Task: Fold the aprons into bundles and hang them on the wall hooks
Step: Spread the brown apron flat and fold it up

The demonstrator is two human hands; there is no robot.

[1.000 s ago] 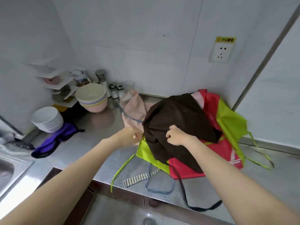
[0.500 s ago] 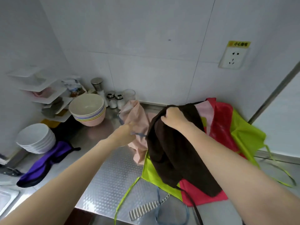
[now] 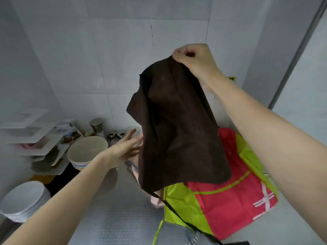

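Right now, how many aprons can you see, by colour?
Brown apron, held up by the right hand: 1
Red and lime green apron, on the counter: 1
Pink apron, mostly hidden behind the brown one: 1
Total: 3. A blue strap and a striped strap at the bottom edge could belong to another apron; I cannot tell.

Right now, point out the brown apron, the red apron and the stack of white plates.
brown apron (image 3: 177,131): head view, middle of the hanging cloth.
red apron (image 3: 233,200): head view, flat red panel.
stack of white plates (image 3: 23,198): head view, top plate.
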